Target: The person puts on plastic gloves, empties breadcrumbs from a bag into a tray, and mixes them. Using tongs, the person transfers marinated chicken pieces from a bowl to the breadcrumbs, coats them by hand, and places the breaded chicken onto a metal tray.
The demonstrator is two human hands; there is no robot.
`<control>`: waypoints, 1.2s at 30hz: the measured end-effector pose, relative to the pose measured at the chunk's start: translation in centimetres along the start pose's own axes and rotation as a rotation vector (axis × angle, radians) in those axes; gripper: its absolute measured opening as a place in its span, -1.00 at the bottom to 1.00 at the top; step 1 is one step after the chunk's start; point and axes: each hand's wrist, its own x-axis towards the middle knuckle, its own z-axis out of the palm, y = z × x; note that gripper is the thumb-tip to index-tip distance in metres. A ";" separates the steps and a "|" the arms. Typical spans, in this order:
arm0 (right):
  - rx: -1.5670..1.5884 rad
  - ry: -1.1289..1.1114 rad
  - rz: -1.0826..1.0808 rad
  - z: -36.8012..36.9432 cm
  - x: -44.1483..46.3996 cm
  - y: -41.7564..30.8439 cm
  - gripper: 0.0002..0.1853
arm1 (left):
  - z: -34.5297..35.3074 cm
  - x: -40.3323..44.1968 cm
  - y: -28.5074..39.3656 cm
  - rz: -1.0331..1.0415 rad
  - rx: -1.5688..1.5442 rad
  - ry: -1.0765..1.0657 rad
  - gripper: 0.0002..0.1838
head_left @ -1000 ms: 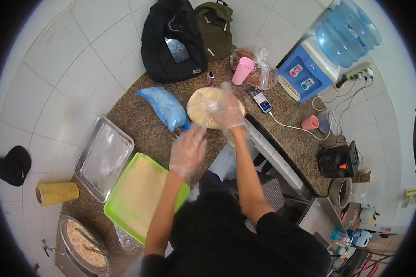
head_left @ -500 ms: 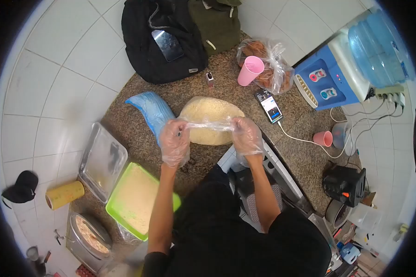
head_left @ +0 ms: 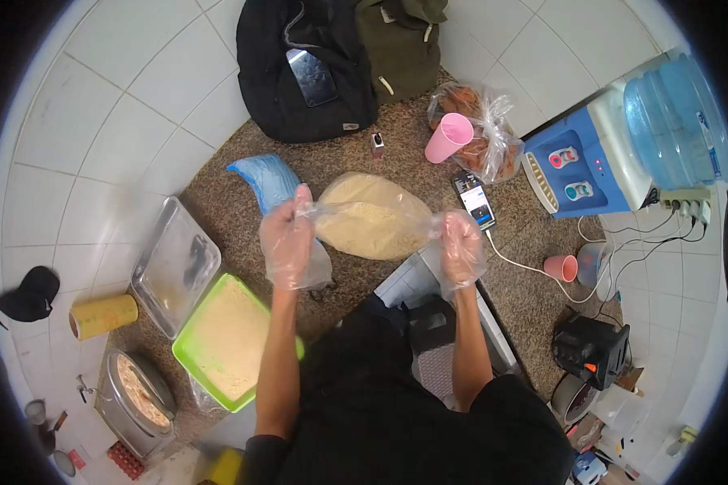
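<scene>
In the head view, a brown speckled stone surface (head_left: 344, 295) runs round a corner beneath walls of white tile (head_left: 81, 121). Near its front edge, in the middle, is a clear bag of pale crumbs (head_left: 368, 226); whether it rests on the stone or is lifted slightly is hard to tell. The left hand (head_left: 289, 242), in a loose clear glove, grips the plastic at the bag's left end; the right hand (head_left: 459, 249), gloved alike, is closed round the plastic at the right end.

Just behind the left hand lies a blue bag (head_left: 265, 179). At the back, a black backpack (head_left: 299, 109) with a phone on it leans beside an olive bag (head_left: 406, 56). A pink cup (head_left: 446, 139) stands against a knotted bag of brown food (head_left: 500, 153), and a second phone (head_left: 475, 204), cabled, lies nearby. Farther right are a blue and white water dispenser (head_left: 573, 166) and a black appliance (head_left: 589, 347).

To the left, a metal tray (head_left: 166, 263) sits next to a green tray (head_left: 192, 369) of crumbs. Beyond are a yellow container (head_left: 103, 317), a metal pot (head_left: 163, 388) of pale food, and a dark cap (head_left: 31, 294) against the tiles.
</scene>
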 end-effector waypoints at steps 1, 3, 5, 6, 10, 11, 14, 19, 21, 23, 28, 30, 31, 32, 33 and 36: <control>0.044 -0.018 -0.024 -0.1 0.3 -0.4 -0.60 | -0.7 0.1 1.5 -0.063 0.061 -0.091 -0.74; 0.056 -0.066 -0.035 0.3 1.3 -2.0 -0.54 | -1.3 0.6 2.5 -0.081 -0.093 -0.307 -0.79; 0.108 -0.218 -0.027 1.0 2.9 -4.8 -0.44 | -1.7 1.1 2.7 0.039 -0.519 -0.546 -0.76; 0.137 -0.295 -0.030 1.5 3.6 -6.7 -0.39 | -1.7 0.6 3.1 0.092 -0.483 -0.582 -0.73; 0.036 -0.422 -0.026 5.0 4.3 -13.6 -0.62 | 0.3 -2.8 5.6 0.502 -0.207 -0.557 -0.61; 0.139 -0.513 -0.070 5.8 4.3 -15.1 -0.63 | -0.2 -4.0 6.4 0.508 -0.163 -0.513 -0.63; 0.067 -0.487 -0.426 7.2 3.3 -19.6 -0.64 | -2.9 -7.0 10.7 0.282 -0.152 -0.385 -0.72; 0.343 -0.339 -0.360 4.4 5.4 -18.7 -0.64 | -8.5 -10.7 12.4 0.462 -0.193 -0.414 -0.82; 0.342 -0.227 0.027 3.2 7.9 -11.8 -0.45 | -10.7 -11.7 12.5 0.608 -0.170 -0.465 -0.84; 0.178 -0.434 0.545 5.1 7.7 -0.8 -0.32 | -12.3 -13.2 12.4 0.604 -0.219 -0.530 -0.84; 0.773 -0.744 1.414 14.9 -11.7 6.3 -0.27 | -16.5 -18.6 8.0 0.690 -0.120 -0.199 -0.70; 0.816 -0.749 1.474 18.5 -16.0 7.4 -0.27 | -20.0 -20.4 5.0 0.613 -0.185 -0.055 -0.66; 0.833 -0.730 1.480 20.1 -17.3 8.0 -0.26 | -21.9 -21.2 3.3 0.583 -0.218 0.003 -0.64; 0.850 -0.715 1.481 21.4 -18.3 8.3 -0.26 | -23.8 -22.2 1.5 0.551 -0.257 0.053 -0.62; 0.854 -0.687 1.467 22.6 -18.8 8.7 -0.26 | -25.5 -23.1 -0.3 0.521 -0.301 0.102 -0.60; 0.843 -0.682 1.421 24.9 -19.3 9.2 -0.25 | -30.0 -26.2 -4.7 0.190 -0.668 0.468 -0.63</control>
